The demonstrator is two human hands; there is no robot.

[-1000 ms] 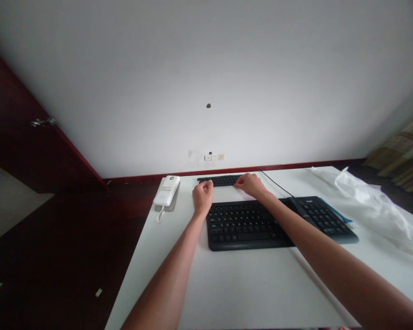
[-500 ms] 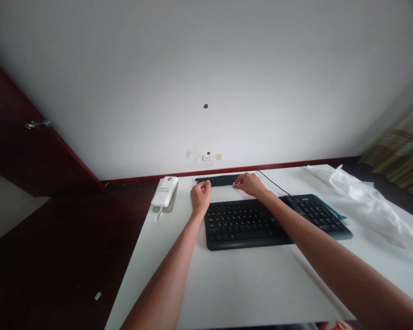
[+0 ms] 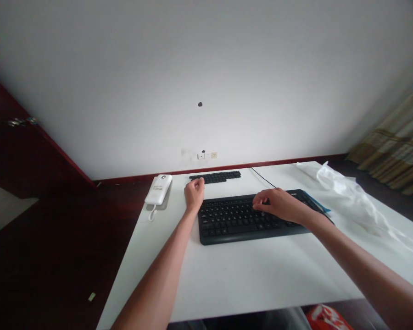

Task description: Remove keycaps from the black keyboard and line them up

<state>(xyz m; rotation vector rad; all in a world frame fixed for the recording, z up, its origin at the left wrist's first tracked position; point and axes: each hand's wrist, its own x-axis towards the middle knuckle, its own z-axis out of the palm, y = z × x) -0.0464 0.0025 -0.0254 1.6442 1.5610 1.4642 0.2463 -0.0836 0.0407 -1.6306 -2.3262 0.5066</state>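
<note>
A full-size black keyboard (image 3: 234, 224) lies on the white table (image 3: 227, 279). My right hand (image 3: 278, 204) hovers over or rests on its right-middle keys, fingers curled in toward the thumb; anything between the fingertips is too small to make out. Beyond the keyboard's top left corner, my left hand (image 3: 194, 195) is closed, thumb against fingers, and what it may hold is hidden. Just past that hand lies a thin black strip of key shapes (image 3: 215, 177), its front edge stepped.
At the left edge sits a white power bank (image 3: 159, 189) with a short looped cable. On the right are a crumpled white plastic bag (image 3: 347, 192) and a blue item (image 3: 318, 204) partly under the keyboard. A black cable (image 3: 263, 178) runs off the table's back edge.
My right hand has come back from the black strip to the keyboard, uncovering the strip's right end. My left hand stays closed near the strip. The view has shifted slightly.
</note>
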